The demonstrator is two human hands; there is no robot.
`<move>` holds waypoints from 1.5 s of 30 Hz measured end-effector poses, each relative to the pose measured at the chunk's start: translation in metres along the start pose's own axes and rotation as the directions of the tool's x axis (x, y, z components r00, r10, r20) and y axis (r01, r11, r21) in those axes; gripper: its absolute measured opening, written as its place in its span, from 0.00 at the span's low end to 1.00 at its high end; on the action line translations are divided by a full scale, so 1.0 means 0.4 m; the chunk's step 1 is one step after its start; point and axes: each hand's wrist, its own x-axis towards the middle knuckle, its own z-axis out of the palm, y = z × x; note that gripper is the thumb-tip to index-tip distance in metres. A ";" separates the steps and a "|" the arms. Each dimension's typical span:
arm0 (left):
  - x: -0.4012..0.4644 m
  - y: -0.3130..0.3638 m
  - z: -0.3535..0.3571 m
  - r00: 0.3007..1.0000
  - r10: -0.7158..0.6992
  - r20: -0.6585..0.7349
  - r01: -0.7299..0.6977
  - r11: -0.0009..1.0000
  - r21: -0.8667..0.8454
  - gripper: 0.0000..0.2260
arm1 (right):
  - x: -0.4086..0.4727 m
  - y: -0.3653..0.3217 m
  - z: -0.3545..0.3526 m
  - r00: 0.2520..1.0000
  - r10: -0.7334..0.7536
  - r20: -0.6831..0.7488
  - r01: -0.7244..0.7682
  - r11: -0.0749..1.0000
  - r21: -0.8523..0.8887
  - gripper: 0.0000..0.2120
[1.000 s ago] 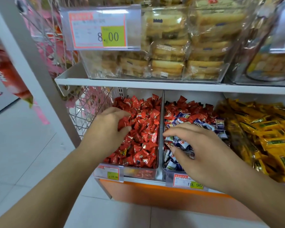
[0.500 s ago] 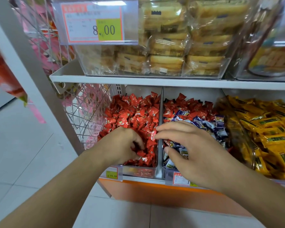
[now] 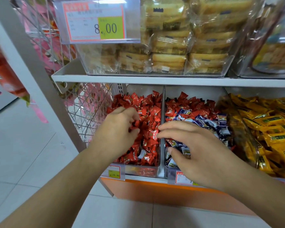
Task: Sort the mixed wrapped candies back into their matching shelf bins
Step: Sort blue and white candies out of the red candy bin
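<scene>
The left clear bin (image 3: 141, 171) is full of red wrapped candies (image 3: 148, 111). My left hand (image 3: 117, 130) is down in that pile, with fingers and thumb curled round a few red candies. The middle bin (image 3: 166, 162) holds a mix of red candies (image 3: 187, 102) at the back and blue-and-white candies (image 3: 204, 122) towards the front. Over this mix my right hand (image 3: 199, 150) lies flat, its straight fingers reaching left to the divider (image 3: 162, 109), and the fingertips touch red candies at the left bin's edge.
Yellow wrapped candies (image 3: 270, 125) fill the bin on the right. Price tags (image 3: 113, 173) hang on the bin fronts. The white shelf (image 3: 155, 79) above carries clear boxes of packed cakes (image 3: 168, 46). A wire rack (image 3: 89, 109) stands to the left, over tiled floor.
My left hand carried red candies into the left bin, sank into the pile, and its fingers have now loosened. My right hand slid left across the mixed bin to the divider.
</scene>
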 end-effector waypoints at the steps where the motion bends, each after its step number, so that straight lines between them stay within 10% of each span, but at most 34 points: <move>1: -0.001 0.011 0.004 0.998 0.027 0.058 -0.027 1.000 0.000 0.11 | 0.000 0.000 0.000 1.000 0.000 0.002 0.000 1.000 -0.001 0.18; 6: -0.014 0.008 0.034 0.870 0.021 0.493 0.008 0.998 -0.056 0.08 | -0.002 -0.002 -0.002 1.000 -0.001 0.000 0.001 1.000 -0.003 0.18; 18: -0.004 -0.013 0.043 0.797 -0.051 0.602 0.075 0.997 -0.015 0.13 | -0.005 -0.003 -0.005 1.000 0.003 0.014 -0.002 1.000 -0.007 0.19; 29: -0.010 -0.011 0.018 0.846 -0.072 0.528 0.063 0.997 0.035 0.11 | -0.003 0.002 -0.004 1.000 -0.004 0.017 0.004 1.000 -0.022 0.19; 37: -0.016 0.034 -0.091 0.930 -0.187 0.316 0.317 0.842 -0.436 0.08 | -0.001 -0.009 -0.005 1.000 0.007 -0.018 -0.008 1.000 -0.024 0.21; 45: -0.050 0.162 -0.089 0.899 -0.066 0.433 0.375 0.625 -0.685 0.10 | -0.012 -0.051 -0.027 0.985 0.022 -0.169 -0.024 1.000 -0.008 0.13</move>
